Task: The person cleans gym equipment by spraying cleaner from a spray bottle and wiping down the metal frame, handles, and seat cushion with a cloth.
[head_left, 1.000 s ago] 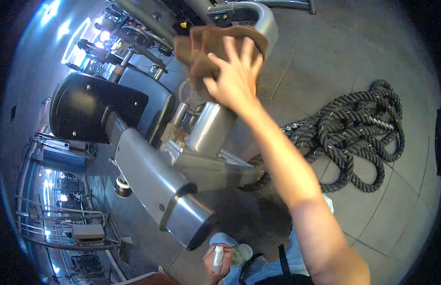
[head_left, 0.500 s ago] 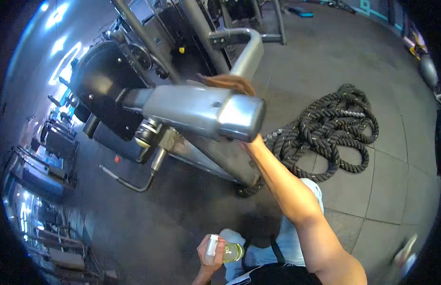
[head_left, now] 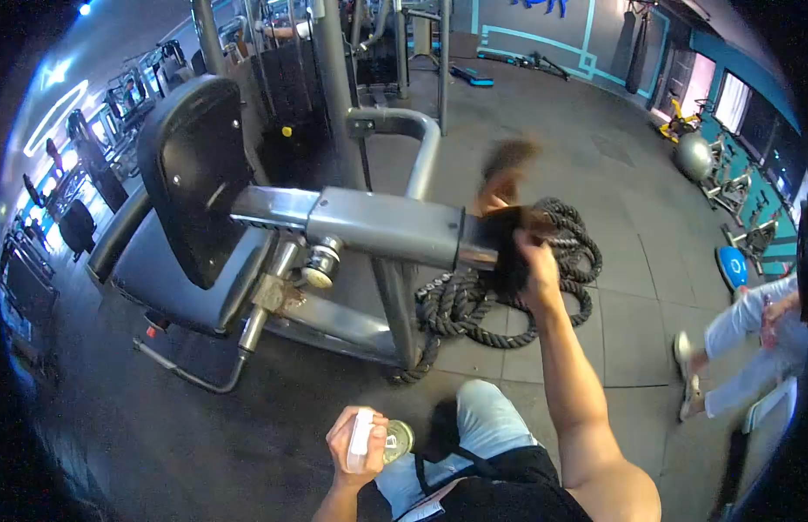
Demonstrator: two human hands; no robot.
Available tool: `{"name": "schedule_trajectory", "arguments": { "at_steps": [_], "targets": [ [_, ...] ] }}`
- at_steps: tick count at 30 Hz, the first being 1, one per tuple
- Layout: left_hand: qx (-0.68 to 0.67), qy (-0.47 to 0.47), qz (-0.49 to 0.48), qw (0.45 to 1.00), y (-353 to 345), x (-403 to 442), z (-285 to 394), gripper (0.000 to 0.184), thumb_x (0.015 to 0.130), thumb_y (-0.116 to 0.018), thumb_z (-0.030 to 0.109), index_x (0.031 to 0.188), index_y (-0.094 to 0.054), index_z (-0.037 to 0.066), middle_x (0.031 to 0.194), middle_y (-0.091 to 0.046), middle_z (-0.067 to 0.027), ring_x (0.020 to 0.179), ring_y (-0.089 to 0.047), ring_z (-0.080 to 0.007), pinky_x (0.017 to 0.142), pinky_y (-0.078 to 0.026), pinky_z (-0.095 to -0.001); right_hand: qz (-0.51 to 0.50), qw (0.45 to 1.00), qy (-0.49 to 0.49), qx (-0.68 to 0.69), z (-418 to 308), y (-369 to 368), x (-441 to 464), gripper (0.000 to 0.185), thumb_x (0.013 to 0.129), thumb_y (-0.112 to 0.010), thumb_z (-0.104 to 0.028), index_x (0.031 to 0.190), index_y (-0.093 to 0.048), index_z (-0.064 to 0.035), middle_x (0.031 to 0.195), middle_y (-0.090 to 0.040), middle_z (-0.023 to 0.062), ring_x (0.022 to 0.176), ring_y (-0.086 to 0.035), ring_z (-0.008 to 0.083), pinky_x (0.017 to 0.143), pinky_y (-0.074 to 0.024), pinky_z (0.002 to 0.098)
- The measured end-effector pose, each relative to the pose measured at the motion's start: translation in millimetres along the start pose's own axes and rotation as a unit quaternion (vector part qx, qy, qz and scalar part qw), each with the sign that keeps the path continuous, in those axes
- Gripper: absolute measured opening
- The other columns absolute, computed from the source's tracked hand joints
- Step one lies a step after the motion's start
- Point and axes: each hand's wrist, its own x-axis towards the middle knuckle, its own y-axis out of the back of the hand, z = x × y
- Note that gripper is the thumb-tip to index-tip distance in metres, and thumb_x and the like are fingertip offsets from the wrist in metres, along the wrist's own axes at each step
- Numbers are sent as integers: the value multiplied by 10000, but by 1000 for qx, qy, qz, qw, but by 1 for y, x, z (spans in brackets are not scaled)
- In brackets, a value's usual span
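Note:
My left hand (head_left: 341,439) is closed around a spray bottle (head_left: 399,441) with a white head and yellow-green liquid, low in front of my lap. My right hand (head_left: 540,271) grips a brown cloth (head_left: 508,167) at the end of a machine's grey metal tube (head_left: 387,228). Motion smears the cloth, one part flaring up above the tube. Dark blur hides the tube's end cap beside my fingers. The tube runs leftward to a black backrest pad (head_left: 202,178). Below the tube sits a round adjusting knob (head_left: 320,264).
Black battle ropes (head_left: 474,317) lie coiled on the floor behind the tube's end. A padded seat (head_left: 182,270) is at left. Another person's legs in light trousers (head_left: 743,348) are at right. Farther back are a silver exercise ball (head_left: 695,157) and a blue step platform (head_left: 472,76).
My view has swung up and right, bringing the far wall and another person into sight. My right hand has moved with the cloth from behind the tube to its end. The left hand still holds the bottle.

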Motion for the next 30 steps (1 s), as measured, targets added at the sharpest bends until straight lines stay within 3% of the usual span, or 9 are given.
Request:
{"name": "schedule_trajectory", "arguments": {
  "at_steps": [2, 5, 8, 11, 16, 21, 23, 25, 30],
  "targets": [
    [4, -8, -6, 1000, -13, -7, 1, 150, 806, -576, 105, 752, -640, -20, 734, -648, -140, 725, -639, -305, 646, -526, -392, -98, 914, 161, -359, -1, -2, 41, 465, 821, -620, -151, 1261, -562, -14, 1224, -602, 176, 1186, -538, 310, 1038, -393, 379],
    [4, -35, 2, 999, -41, -25, 2, 173, 828, -565, 129, 776, -616, -27, 761, -617, -147, 679, -599, -280, 617, -485, -368, -186, 797, 14, -575, -11, -21, 91, 452, 847, -560, -389, 907, -650, 50, 899, -670, 271, 871, -656, 427, 808, -516, 482],
    [25, 4, 30, 999, -68, -42, 12, 185, 841, -556, 140, 785, -612, -27, 755, -605, -153, 678, -593, -287, 630, -480, -378, -130, 728, -2, -673, -23, -46, 76, 462, 852, -560, -409, 968, -693, 18, 962, -693, 233, 896, -678, 382, 820, -540, 469],
    [44, 3, 80, 996, -96, -42, 38, 143, 837, -580, 93, 781, -619, -33, 748, -616, -156, 662, -601, -324, 605, -489, -399, -83, 730, 250, -630, 1, -43, 17, 602, 781, -636, -237, 1337, -523, -37, 1418, -490, 143, 1373, -346, 371, 1120, -250, 576],
    [60, 1, 81, 995, -126, -31, 73, 119, 839, -587, 71, 771, -609, -24, 742, -607, -153, 662, -602, -307, 603, -483, -389, -150, 743, 343, -554, 6, -24, -32, 804, 633, -760, -205, 1377, -482, -79, 1514, -361, 120, 1422, -214, 437, 1124, -146, 651],
    [101, -26, 76, 992, -137, -24, 90, 193, 869, -553, 129, 792, -609, -38, 756, -606, -155, 664, -596, -284, 607, -469, -366, -131, 768, 304, -548, 3, -38, 27, 552, 769, -666, -321, 1292, -584, -165, 1370, -537, 125, 1280, -467, 363, 1089, -272, 596],
    [117, -14, 65, 991, -139, -26, 94, 185, 870, -548, 122, 794, -606, -37, 756, -599, -150, 655, -592, -281, 601, -466, -368, -197, 823, 84, -526, -25, -41, 63, 457, 819, -577, -422, 1133, -675, -104, 1121, -678, 162, 1034, -648, 355, 920, -495, 473],
    [128, -8, 88, 988, -142, -27, 100, 113, 841, -575, 65, 784, -601, -29, 724, -587, -151, 634, -576, -299, 582, -454, -385, -233, 834, 63, -496, -21, -32, 81, 496, 828, -570, -463, 1041, -688, -31, 1022, -681, 239, 1004, -652, 380, 890, -505, 468],
    [98, 8, 104, 990, -137, -38, 88, 114, 839, -589, 69, 785, -593, -31, 717, -579, -148, 636, -558, -303, 584, -441, -385, 32, 990, 29, -136, 50, -3, 34, 372, 908, -560, -318, 1010, -684, 18, 945, -705, 204, 924, -674, 376, 826, -515, 408]
  ]
}}
